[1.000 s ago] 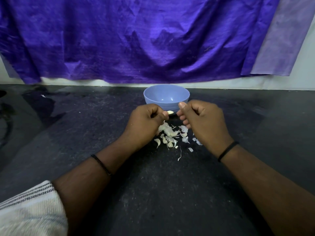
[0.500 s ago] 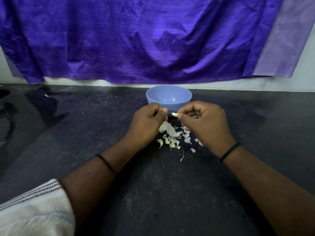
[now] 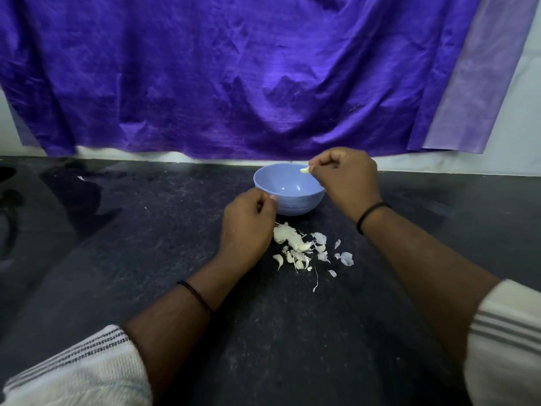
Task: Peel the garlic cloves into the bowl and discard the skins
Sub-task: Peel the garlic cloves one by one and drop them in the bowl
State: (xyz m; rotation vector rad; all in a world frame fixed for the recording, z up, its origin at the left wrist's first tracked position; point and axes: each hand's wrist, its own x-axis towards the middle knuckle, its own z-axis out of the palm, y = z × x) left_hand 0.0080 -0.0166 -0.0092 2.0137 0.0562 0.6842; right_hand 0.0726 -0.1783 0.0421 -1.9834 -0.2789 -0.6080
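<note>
A light blue bowl (image 3: 288,190) stands on the dark counter near the back wall. My right hand (image 3: 345,178) hovers over the bowl's right rim and pinches a pale peeled garlic clove (image 3: 304,170) between thumb and fingertips. My left hand (image 3: 247,227) sits in front of the bowl's left side with its fingers curled; whether it holds a bit of skin I cannot tell. A heap of white garlic skins and cloves (image 3: 301,250) lies on the counter just right of my left hand.
The dark stone counter (image 3: 146,259) stretches wide on both sides. A purple cloth (image 3: 234,74) hangs on the wall behind the bowl. Striped white sleeves show at the bottom corners.
My right hand has lifted away from my left hand and carried the clove up over the bowl. My left hand stayed near the skins.
</note>
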